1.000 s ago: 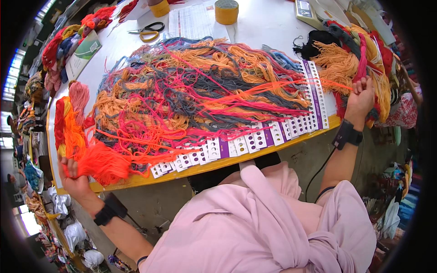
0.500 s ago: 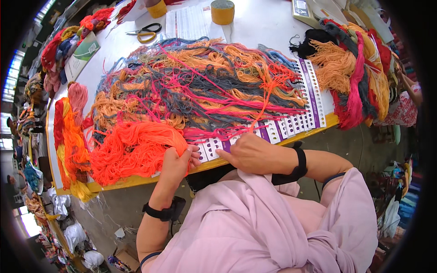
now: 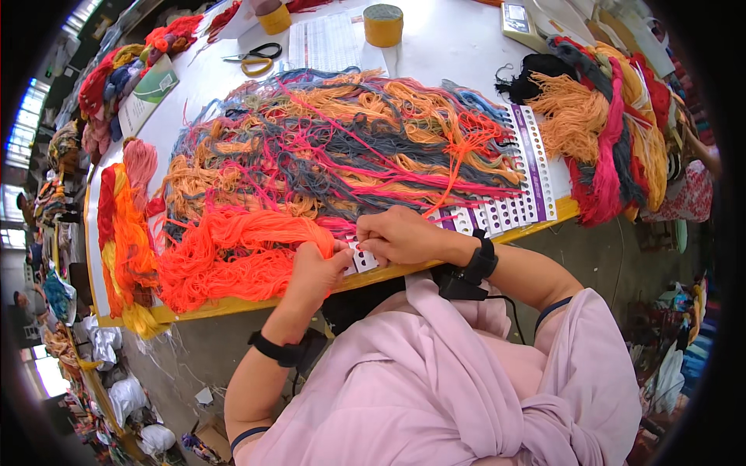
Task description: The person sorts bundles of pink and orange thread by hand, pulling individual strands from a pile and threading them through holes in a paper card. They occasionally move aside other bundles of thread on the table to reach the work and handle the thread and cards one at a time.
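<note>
A thick skein of neon orange thread [image 3: 233,256] lies along the table's near edge, left of centre. My left hand [image 3: 315,272] is closed around its right end, thumb and fingers pressed together. Close beside it, over the perforated white cards, my right hand [image 3: 398,237] is curled in a pinch. Whatever is between its fingertips is too small to make out. Behind both hands spreads a wide heap of threads [image 3: 326,147] in peach, grey, pink and blue. Its strands hang from the holed thread cards [image 3: 536,167], white with purple bands.
Red, orange and yellow skeins [image 3: 128,233] drape over the left edge. More skeins [image 3: 610,140] hang at the right corner. Farther back are scissors [image 3: 255,59], a printed sheet [image 3: 322,45], a yellow roll [image 3: 383,26] and a small device with a display [image 3: 519,23].
My right hand has moved left, closer to my left hand, and its fingers have curled into a pinch. The left hand keeps hold of the orange skein, slightly shifted right.
</note>
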A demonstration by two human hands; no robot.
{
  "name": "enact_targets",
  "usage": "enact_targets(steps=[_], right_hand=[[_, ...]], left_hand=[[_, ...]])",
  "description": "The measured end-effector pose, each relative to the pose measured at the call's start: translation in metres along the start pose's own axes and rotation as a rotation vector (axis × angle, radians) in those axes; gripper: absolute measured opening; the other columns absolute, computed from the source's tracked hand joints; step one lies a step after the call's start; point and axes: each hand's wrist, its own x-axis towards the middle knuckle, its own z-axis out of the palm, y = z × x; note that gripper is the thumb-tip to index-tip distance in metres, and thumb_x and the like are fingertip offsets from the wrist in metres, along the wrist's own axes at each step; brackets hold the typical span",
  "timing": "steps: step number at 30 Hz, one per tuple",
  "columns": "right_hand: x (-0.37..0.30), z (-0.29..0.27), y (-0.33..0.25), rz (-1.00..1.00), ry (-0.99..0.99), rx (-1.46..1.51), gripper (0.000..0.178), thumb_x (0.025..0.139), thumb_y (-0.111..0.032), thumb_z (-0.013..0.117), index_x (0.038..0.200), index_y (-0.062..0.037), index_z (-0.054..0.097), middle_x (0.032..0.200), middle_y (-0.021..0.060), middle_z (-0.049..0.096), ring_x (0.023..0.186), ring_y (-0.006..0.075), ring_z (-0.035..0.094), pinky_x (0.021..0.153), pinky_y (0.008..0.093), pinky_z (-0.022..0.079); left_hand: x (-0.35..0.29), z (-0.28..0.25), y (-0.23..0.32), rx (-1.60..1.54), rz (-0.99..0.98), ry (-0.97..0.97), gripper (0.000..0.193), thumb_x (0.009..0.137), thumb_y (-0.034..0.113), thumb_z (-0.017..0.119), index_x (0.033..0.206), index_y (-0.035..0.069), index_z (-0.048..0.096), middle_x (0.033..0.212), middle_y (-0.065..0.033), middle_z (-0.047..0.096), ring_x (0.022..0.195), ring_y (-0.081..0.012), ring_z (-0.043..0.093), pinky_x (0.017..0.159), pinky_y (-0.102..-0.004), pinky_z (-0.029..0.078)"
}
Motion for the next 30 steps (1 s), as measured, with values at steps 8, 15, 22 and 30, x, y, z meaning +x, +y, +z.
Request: enact_targets(steps=[8, 15, 22, 30], right_hand=[[0.01, 0.001, -0.004, 0.058, -0.018, -0.104, 0.009, 0.086, -0.016, 0.057, 0.086, -0.0079, 0.06, 0.063, 0.01, 0.064, 0.061, 0.0279, 0.065, 0.059, 0.0409, 0.047], [0.013, 0.0, -0.009, 0.033, 0.006, -0.226, 0.01, 0.085, -0.017, 0.057, 0.088, -0.0086, 0.061, 0.068, 0.0149, 0.064, 0.069, 0.0358, 0.064, 0.063, 0.0471, 0.046], [0.013, 0.004, -0.004, 0.059, 0.032, -0.146, 0.016, 0.085, -0.018, 0.055, 0.089, -0.0044, 0.062, 0.075, 0.0193, 0.065, 0.077, 0.0407, 0.063, 0.068, 0.0513, 0.046], [0.008, 0.006, -0.003, 0.027, 0.033, -0.174, 0.015, 0.087, -0.018, 0.057, 0.087, -0.0031, 0.06, 0.072, 0.0184, 0.063, 0.074, 0.0391, 0.062, 0.066, 0.0491, 0.045]], left_hand=[[0.009, 0.003, -0.006, 0.095, 0.078, 0.138, 0.011, 0.084, 0.007, 0.064, 0.079, -0.002, 0.064, 0.065, -0.0061, 0.063, 0.05, -0.0124, 0.057, 0.048, -0.026, 0.043], [0.006, -0.001, -0.001, -0.3, -0.001, -0.013, 0.009, 0.087, 0.003, 0.061, 0.077, 0.002, 0.061, 0.061, -0.0006, 0.057, 0.049, -0.0088, 0.052, 0.045, -0.0224, 0.037], [0.017, -0.003, -0.009, 0.27, 0.096, 0.157, 0.012, 0.083, 0.006, 0.067, 0.075, -0.002, 0.062, 0.06, -0.0019, 0.059, 0.047, -0.0084, 0.052, 0.044, -0.0248, 0.039], [0.003, -0.021, -0.004, -0.06, 0.071, 0.085, 0.02, 0.086, 0.017, 0.071, 0.086, -0.002, 0.066, 0.077, -0.006, 0.068, 0.058, -0.0098, 0.056, 0.049, -0.0274, 0.042]])
